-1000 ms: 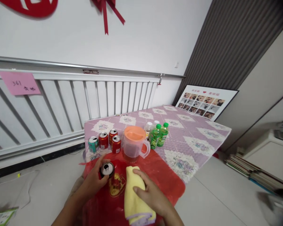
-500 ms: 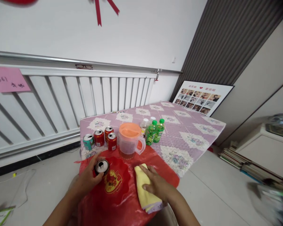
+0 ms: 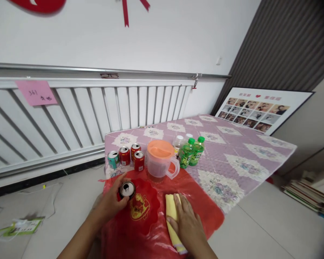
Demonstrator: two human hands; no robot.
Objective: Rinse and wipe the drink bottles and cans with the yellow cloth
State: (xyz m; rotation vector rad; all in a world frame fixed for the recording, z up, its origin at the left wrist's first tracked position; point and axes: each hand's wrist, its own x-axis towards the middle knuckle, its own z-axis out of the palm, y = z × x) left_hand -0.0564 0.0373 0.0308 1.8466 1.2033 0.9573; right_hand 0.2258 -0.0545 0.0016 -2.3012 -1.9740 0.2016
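My left hand (image 3: pixel 113 197) is wrapped round an opened dark drink can (image 3: pixel 127 189), which stands upright over the left rim of a red scalloped tray (image 3: pixel 148 221) with a gold print. On a folded yellow cloth (image 3: pixel 171 207) to the right of the tray, my right hand (image 3: pixel 188 220) grips with fingers on top and thumb at its left side. Both tray and cloth lie on a red plastic sheet (image 3: pixel 205 205). Just beyond the tray stands a clear plastic pitcher (image 3: pixel 157 167) with an orange lid and a little brown liquid at the bottom.
Several opened cans stand at the back left, a teal can (image 3: pixel 113 160) and red cans (image 3: pixel 139 161) among them. Right of the pitcher are green-capped bottles (image 3: pixel 187 154) and white-capped bottles (image 3: pixel 177 141). A patterned tablecloth (image 3: pixel 221 162) covers the table, with a radiator (image 3: pixel 140 106) behind.
The whole view has shifted, so the table sits further right in the picture. The yellow cloth looks narrower under my right hand. My left hand stays on the dark can.
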